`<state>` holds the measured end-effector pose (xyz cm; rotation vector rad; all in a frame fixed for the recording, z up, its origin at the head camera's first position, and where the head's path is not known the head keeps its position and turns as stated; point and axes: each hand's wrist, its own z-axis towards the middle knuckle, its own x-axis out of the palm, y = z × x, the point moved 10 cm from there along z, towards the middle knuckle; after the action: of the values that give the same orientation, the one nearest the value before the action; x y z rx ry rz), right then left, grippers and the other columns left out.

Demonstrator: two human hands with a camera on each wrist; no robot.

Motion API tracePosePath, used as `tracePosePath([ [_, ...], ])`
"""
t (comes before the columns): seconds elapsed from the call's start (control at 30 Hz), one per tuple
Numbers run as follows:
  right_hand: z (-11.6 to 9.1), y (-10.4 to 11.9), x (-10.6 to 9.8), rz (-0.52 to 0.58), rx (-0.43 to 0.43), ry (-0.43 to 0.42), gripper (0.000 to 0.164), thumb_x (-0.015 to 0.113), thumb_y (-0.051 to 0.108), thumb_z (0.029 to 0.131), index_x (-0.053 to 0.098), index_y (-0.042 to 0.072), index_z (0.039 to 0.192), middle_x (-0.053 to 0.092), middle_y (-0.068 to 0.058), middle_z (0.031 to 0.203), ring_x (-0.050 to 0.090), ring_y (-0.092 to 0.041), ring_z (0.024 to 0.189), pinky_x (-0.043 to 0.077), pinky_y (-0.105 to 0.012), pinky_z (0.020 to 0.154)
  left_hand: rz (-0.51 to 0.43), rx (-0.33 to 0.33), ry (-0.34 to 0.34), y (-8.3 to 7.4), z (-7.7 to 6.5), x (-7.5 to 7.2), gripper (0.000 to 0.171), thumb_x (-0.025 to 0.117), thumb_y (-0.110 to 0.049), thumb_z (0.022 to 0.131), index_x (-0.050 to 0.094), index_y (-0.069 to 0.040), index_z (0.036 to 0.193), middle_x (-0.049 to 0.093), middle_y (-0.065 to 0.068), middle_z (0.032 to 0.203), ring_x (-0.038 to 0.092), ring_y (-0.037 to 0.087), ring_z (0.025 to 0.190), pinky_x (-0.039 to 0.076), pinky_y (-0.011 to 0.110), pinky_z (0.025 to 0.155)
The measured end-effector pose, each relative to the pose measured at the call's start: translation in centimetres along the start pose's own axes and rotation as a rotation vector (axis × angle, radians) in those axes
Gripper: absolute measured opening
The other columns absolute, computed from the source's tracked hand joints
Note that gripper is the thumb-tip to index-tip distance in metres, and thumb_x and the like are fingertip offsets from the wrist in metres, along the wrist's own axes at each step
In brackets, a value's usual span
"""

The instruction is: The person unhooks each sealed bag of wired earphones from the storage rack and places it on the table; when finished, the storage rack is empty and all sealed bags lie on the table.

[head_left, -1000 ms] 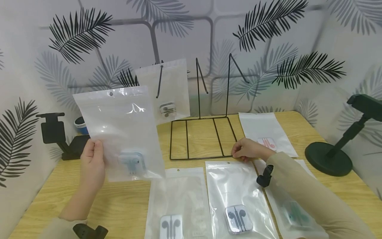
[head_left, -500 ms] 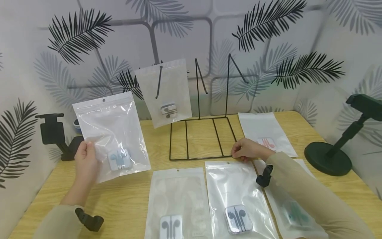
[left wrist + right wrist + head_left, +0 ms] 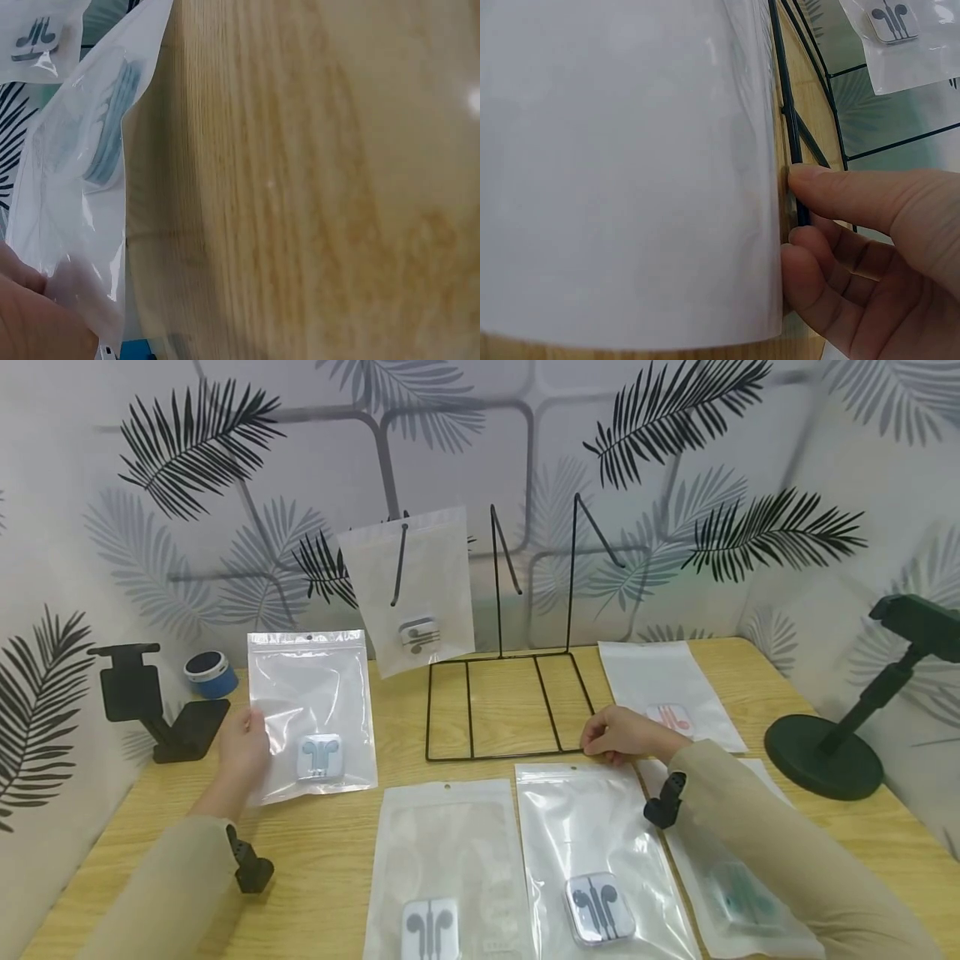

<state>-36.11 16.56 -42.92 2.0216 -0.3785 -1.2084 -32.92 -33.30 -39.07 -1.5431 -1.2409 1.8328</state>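
Observation:
My left hand [image 3: 244,750] pinches the left edge of a clear-fronted zip bag [image 3: 311,693] with light-blue earphones [image 3: 320,757] in a square case inside. In the left wrist view the bag [image 3: 82,142] tilts up off the wooden table. My right hand [image 3: 622,732] grips the front right corner of a black wire display rack [image 3: 502,755]; in the right wrist view thumb and fingers close round its rod [image 3: 789,112]. Another earphone bag [image 3: 420,585] hangs from the rack's left hook.
Bags with grey earphones [image 3: 448,860], dark earphones [image 3: 600,852] and green earphones [image 3: 738,877] lie in front. A pink-earphone bag [image 3: 667,685] lies behind right. Black stands [image 3: 825,756] flank the table; a blue speaker [image 3: 211,674] sits left.
My left hand has lowered the light-blue earphone bag from in front of the hanging bag, bringing it upright at the left and uncovering the blue speaker. The right hand stays on the rack.

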Motion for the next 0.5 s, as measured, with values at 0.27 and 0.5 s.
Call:
tracePosePath([
  [0.27, 0.1, -0.2, 0.0, -0.010, -0.004, -0.007, 0.006, 0.061, 0.010, 0.075, 0.062, 0.006, 0.078, 0.050, -0.006, 0.058, 0.044, -0.014, 0.047, 0.043, -0.027, 0.041, 0.115, 0.002, 0.040, -0.2, 2.0, 2.1, 0.048, 0.016, -0.026, 0.091, 0.028, 0.005, 0.125, 0.033, 0.025, 0.121, 0.029, 0.035, 0.110, 0.025, 0.046, 0.091],
  [0.5, 0.1, -0.2, 0.1, -0.004, 0.001, -0.005, 0.005, 0.061, 0.011, 0.075, 0.062, 0.007, 0.077, 0.050, -0.006, 0.058, 0.043, -0.014, 0.046, 0.042, -0.026, 0.040, 0.163, -0.094, 0.132, -0.4, 2.2, 4.2, 0.047, 0.015, -0.022, 0.091, 0.017, 0.006, 0.129, 0.024, 0.025, 0.127, 0.024, 0.036, 0.114, 0.025, 0.046, 0.091],
])
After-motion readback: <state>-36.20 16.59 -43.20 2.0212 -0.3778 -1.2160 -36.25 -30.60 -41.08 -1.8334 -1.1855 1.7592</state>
